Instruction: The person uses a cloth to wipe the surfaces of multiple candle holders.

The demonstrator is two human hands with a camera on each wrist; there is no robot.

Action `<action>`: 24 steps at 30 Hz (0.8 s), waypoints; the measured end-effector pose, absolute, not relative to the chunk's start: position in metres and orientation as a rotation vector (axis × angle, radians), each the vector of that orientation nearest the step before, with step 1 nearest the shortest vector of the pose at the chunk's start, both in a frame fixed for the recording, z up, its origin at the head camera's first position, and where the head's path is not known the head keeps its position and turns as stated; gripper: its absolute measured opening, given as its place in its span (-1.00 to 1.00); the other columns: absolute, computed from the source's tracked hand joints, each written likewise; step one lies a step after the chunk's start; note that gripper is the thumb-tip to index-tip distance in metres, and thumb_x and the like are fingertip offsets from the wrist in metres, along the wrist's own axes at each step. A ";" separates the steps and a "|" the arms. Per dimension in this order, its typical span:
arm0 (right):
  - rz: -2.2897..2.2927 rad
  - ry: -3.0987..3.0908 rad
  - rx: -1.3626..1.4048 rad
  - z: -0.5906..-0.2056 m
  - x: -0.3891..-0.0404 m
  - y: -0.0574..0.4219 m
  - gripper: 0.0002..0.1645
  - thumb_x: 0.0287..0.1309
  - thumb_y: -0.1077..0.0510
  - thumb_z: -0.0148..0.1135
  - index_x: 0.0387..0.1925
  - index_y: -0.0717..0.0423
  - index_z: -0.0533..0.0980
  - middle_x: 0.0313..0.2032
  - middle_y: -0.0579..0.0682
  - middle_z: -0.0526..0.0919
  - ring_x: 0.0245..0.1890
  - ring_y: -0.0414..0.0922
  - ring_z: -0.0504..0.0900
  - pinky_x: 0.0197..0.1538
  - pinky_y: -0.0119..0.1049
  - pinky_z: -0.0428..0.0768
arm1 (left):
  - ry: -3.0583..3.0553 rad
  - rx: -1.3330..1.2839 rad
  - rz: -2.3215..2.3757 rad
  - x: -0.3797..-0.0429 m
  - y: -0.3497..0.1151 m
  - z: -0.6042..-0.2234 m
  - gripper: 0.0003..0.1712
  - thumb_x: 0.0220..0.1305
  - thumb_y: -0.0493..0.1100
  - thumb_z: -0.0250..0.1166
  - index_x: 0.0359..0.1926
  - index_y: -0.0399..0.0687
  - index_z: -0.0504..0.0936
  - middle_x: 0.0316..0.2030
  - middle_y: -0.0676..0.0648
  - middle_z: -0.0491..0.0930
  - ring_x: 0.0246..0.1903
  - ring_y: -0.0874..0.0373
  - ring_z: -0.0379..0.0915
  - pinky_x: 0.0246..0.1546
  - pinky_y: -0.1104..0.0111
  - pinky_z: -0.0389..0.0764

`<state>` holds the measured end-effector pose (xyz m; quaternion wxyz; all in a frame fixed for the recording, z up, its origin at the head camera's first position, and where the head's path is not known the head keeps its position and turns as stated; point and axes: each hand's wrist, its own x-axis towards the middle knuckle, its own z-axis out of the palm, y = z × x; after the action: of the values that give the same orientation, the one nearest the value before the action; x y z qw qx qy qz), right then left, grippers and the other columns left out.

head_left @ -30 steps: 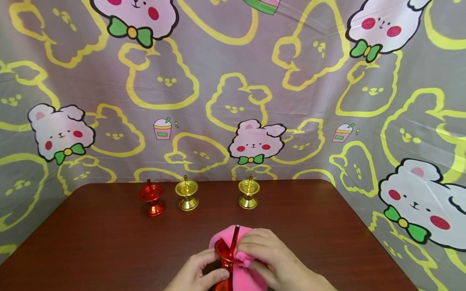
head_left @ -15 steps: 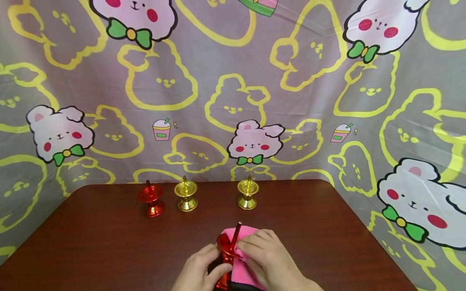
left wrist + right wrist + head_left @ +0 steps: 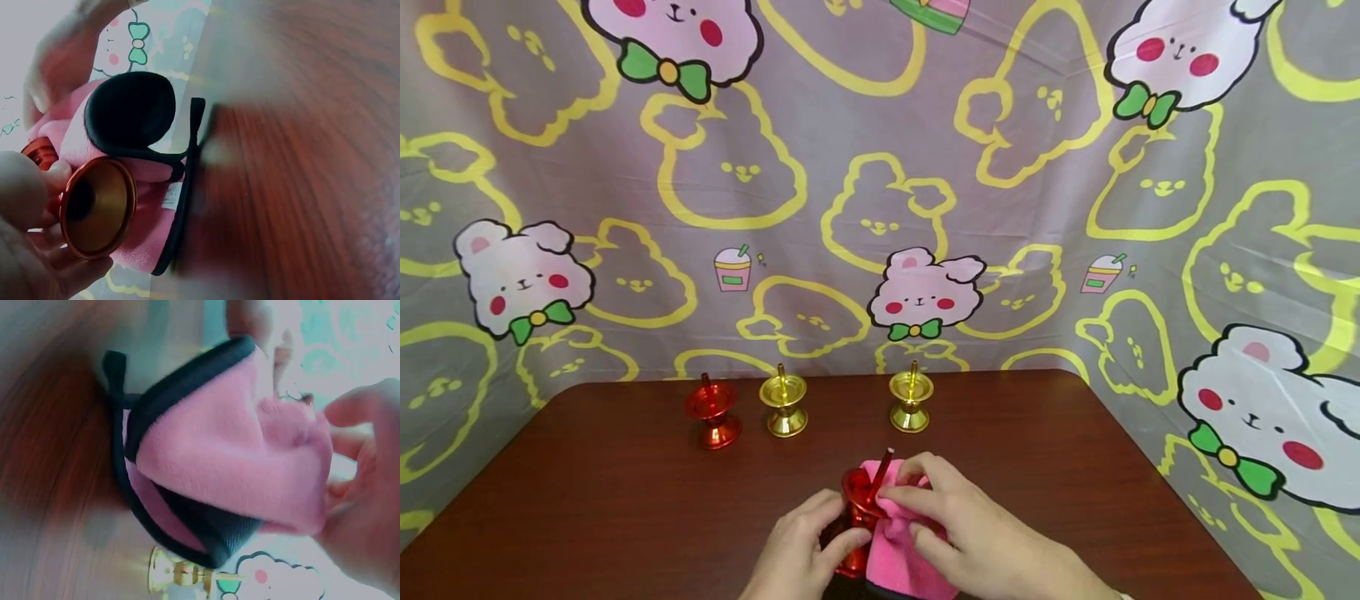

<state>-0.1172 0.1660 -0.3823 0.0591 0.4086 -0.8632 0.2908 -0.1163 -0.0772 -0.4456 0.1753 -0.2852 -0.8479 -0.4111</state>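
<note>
A shiny red candle holder (image 3: 856, 553) with a dish and an upright rod leans slightly near the table's front edge. My left hand (image 3: 801, 546) grips its body, thumb towards the camera. In the left wrist view, the hollow underside of the candle holder's base (image 3: 103, 209) faces the camera. A pink cloth (image 3: 898, 562) with black edging drapes over the right side of the dish. My right hand (image 3: 970, 529) pinches this cloth against the rim beside the rod, fingers bent. In the right wrist view, the bunched cloth (image 3: 212, 444) hides most of the candle holder.
Along the back of the brown table (image 3: 625, 500) stand another red candle holder (image 3: 718, 429) and two gold ones, a left gold candle holder (image 3: 787, 421) and a right gold candle holder (image 3: 910, 417). A patterned curtain (image 3: 820, 250) encloses the back and sides.
My right hand has shifted its grip on the cloth, its fingers now more spread. The cloth has turned and hangs lower in front. The held candle holder has risen slightly in view.
</note>
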 end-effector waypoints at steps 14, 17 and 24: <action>0.591 -2.009 1.371 -0.404 -0.127 0.166 -0.70 0.27 0.13 0.37 0.02 0.06 0.66 -0.05 -0.09 0.72 -0.02 -0.17 0.66 0.09 -0.17 0.54 | -2.331 -0.837 -1.169 -0.114 -0.079 -0.449 -0.87 0.23 -0.02 0.45 -0.23 0.19 0.66 -0.30 0.26 0.53 -0.35 0.40 0.41 -0.36 0.41 0.52; 0.445 -1.979 1.326 -0.410 -0.126 0.163 -0.71 0.33 0.04 0.31 0.01 0.05 0.66 -0.04 -0.08 0.72 0.00 -0.14 0.64 0.12 -0.06 0.50 | -2.295 -0.816 -1.139 -0.113 -0.076 -0.450 -0.84 0.19 -0.04 0.49 -0.25 0.20 0.66 -0.32 0.27 0.54 -0.38 0.41 0.40 -0.38 0.44 0.50; 0.364 -1.867 1.240 -0.419 -0.128 0.155 -0.71 0.50 0.06 0.05 -0.09 0.09 0.65 -0.12 -0.06 0.70 -0.08 -0.08 0.63 0.11 0.02 0.45 | -2.342 -0.748 -1.228 -0.111 -0.070 -0.451 -0.80 0.17 0.00 0.50 -0.21 0.16 0.70 -0.32 0.25 0.58 -0.37 0.39 0.43 -0.36 0.39 0.54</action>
<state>-0.1282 0.1554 -0.4195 0.4217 0.4952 -0.7455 0.1453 -0.1109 -0.0700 -0.4505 0.1955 -0.2669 -0.8358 -0.4382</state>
